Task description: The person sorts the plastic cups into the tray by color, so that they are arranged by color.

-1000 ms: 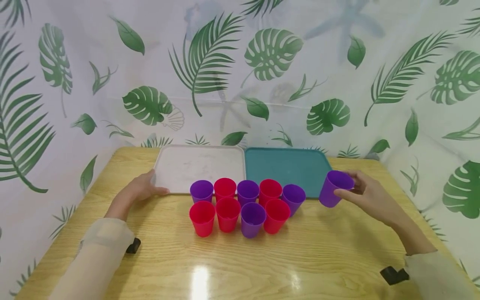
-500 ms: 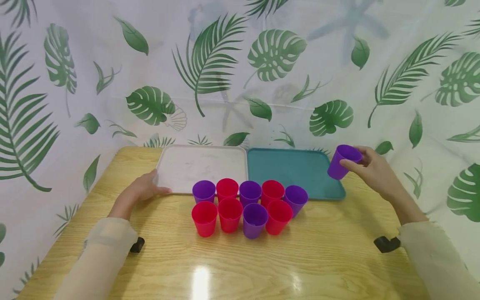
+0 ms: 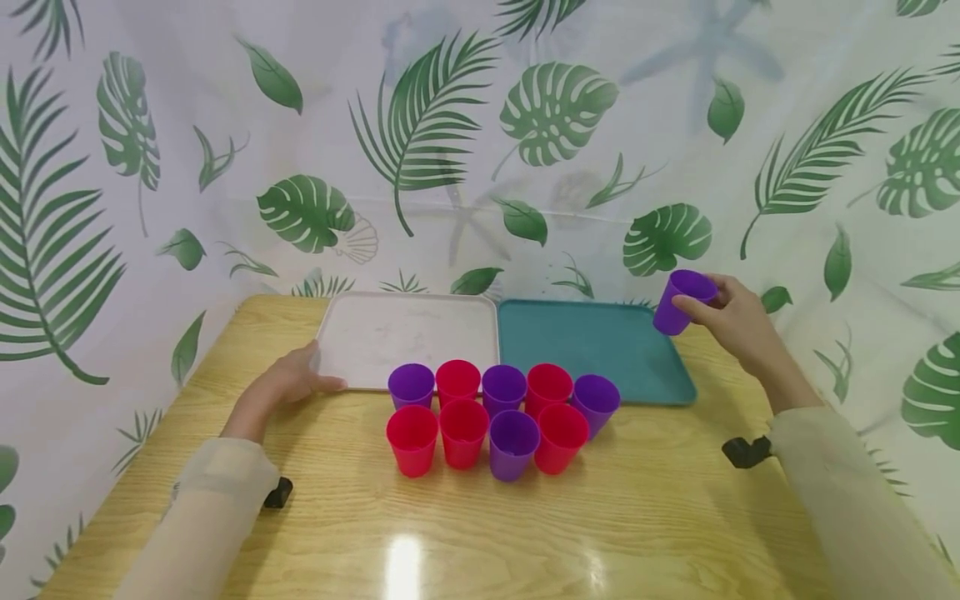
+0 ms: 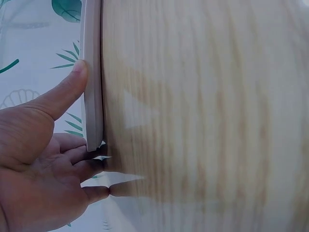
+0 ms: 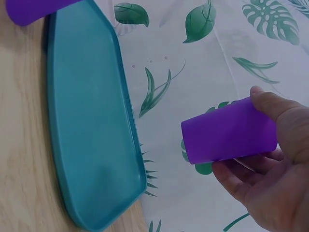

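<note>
A purple cup (image 3: 682,302) is held by my right hand (image 3: 738,321), thumb on its near side and fingers on the far side. It is tilted and in the air above the back right corner of the teal tray (image 3: 592,333); the right wrist view shows it apart from that tray. My left hand (image 3: 288,375) grips the near left corner of the white tray (image 3: 405,333), its thumb (image 4: 72,87) against the rim and the fingers bent around the end. Red cups, such as one (image 3: 411,442) at the front left, and purple cups (image 3: 513,446) stand grouped before the trays.
The two trays lie side by side at the back of the wooden table (image 3: 450,533). Behind them hangs a leaf-printed cloth (image 3: 465,125). Another purple cup (image 3: 596,406) stands at the right end of the group, close to the teal tray's front edge.
My right hand has lifted the purple cup up and back, from beside the teal tray's front right corner to above its back right. My left hand stays at the white tray.
</note>
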`<action>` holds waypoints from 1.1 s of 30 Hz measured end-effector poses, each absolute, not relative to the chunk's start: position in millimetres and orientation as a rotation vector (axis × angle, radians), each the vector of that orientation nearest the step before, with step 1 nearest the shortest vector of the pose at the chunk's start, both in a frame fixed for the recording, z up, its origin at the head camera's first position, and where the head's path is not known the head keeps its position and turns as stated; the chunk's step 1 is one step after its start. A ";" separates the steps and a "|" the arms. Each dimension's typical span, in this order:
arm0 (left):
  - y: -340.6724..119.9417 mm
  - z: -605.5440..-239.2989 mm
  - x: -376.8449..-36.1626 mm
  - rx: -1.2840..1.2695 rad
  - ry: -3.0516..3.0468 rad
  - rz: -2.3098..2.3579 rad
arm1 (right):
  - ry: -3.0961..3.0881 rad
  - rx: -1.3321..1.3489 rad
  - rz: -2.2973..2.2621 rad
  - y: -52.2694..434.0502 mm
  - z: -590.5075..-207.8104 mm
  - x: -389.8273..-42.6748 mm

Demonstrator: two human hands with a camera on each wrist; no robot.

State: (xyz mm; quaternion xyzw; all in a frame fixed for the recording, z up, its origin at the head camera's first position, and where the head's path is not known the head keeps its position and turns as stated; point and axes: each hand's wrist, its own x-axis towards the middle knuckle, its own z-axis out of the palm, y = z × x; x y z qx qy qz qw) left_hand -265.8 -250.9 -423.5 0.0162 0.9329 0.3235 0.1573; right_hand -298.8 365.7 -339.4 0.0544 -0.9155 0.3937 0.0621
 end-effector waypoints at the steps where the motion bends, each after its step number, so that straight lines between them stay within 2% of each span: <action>1: -250.9 -423.6 -265.8 0.042 2.668 0.928 | -2.763 0.158 1.205 365.2 -339.7 -301.3; 17: -252.8 -425.8 -267.3 0.030 2.668 0.938 | -2.678 0.119 1.387 354.1 -351.9 -337.7; 33: -251.9 -425.9 -269.6 -0.015 2.645 0.935 | -2.644 0.057 1.419 352.1 -392.2 -361.5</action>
